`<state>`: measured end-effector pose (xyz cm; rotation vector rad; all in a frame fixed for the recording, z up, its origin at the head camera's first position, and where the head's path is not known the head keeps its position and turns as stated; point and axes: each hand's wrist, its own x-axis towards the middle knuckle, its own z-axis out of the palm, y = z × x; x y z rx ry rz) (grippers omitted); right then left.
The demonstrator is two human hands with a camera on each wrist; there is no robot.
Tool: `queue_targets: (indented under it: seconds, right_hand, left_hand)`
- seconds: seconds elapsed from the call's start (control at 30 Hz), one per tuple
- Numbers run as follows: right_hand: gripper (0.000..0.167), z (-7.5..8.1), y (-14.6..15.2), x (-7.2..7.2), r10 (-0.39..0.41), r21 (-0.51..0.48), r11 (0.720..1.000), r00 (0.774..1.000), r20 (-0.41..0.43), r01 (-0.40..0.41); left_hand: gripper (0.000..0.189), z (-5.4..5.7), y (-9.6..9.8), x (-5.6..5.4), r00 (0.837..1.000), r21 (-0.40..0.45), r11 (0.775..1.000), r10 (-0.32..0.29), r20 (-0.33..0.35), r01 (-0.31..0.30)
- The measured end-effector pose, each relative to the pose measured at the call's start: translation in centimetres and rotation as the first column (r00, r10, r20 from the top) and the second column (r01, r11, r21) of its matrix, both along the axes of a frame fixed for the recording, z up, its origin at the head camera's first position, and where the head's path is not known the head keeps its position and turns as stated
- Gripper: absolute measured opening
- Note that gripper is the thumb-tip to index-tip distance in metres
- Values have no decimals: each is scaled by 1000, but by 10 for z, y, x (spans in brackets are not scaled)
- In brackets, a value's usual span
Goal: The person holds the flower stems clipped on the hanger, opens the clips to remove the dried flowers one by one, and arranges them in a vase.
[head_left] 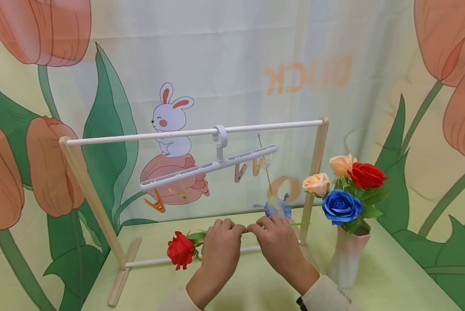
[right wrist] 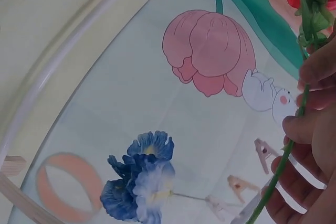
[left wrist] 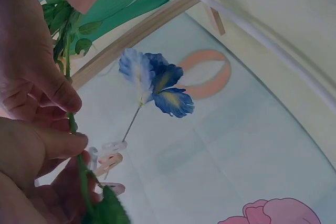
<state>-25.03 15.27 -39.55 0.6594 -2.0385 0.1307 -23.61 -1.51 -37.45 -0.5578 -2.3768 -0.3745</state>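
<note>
My left hand [head_left: 221, 246] and right hand [head_left: 279, 244] meet in front of the rack, fingertips close together. Both pinch the thin green stem [right wrist: 281, 169] of an artificial red rose [head_left: 181, 250], held sideways with its bloom to the left. In the left wrist view the stem passes between thumb and fingers of each hand, with a leaf [left wrist: 111, 207] below. A blue artificial iris [left wrist: 165, 85] hangs bloom down from a whitish clip [head_left: 267, 161] at the hanger's right end. In the head view my right hand partly hides the iris.
A grey clip hanger [head_left: 185, 172] tilts on the white top rod [head_left: 139, 137] of a wooden-legged rack. Its other clips, such as the orange clip [head_left: 155, 202], hang. Right of it, a pink-white vase [head_left: 346, 259] holds a blue rose [head_left: 341, 206], red rose [head_left: 368, 175] and peach roses [head_left: 317, 185].
</note>
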Motion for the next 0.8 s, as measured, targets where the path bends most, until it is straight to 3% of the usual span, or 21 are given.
queue_targets:
  seconds: [0.07, 0.17, 0.27, 0.33, 0.43, 0.57, 0.7, 0.8]
  right_hand:
    - [20, 0, 2, 0, -12, -42, 999, 1000, -1, 12]
    - [20, 2, 9, 0, -23, -129, 991, 1000, 14, 25]
    - [21, 4, 16, 2, -38, -201, 979, 999, 24, 42]
    - [22, 6, 23, 2, -57, -232, 971, 998, 20, 60]
    - [23, 8, 34, 5, -88, -284, 954, 996, 34, 94]
    - [22, 12, 48, 11, -102, -375, 918, 991, 86, 127]
    - [19, 20, 61, 17, -111, -467, 872, 988, 111, 150]
    - [18, 27, 73, 20, -121, -550, 815, 982, 144, 181]
  left_hand:
    - [20, -3, 0, -1, 993, 27, 998, -46, -112, 50]
    - [26, -6, 1, -4, 954, 52, 985, -144, -263, 163]
    - [28, -6, 2, -6, 916, 64, 962, -233, -326, 267]
    - [27, -7, 4, -6, 903, 68, 951, -262, -340, 302]
    - [26, -9, 6, -8, 913, 79, 954, -252, -321, 291]
    - [24, -13, 8, -11, 949, 103, 966, -206, -241, 236]
    - [21, -15, 10, -15, 978, 164, 966, -188, -88, 201]
    - [20, -16, 13, -22, 980, 224, 958, -193, 42, 179]
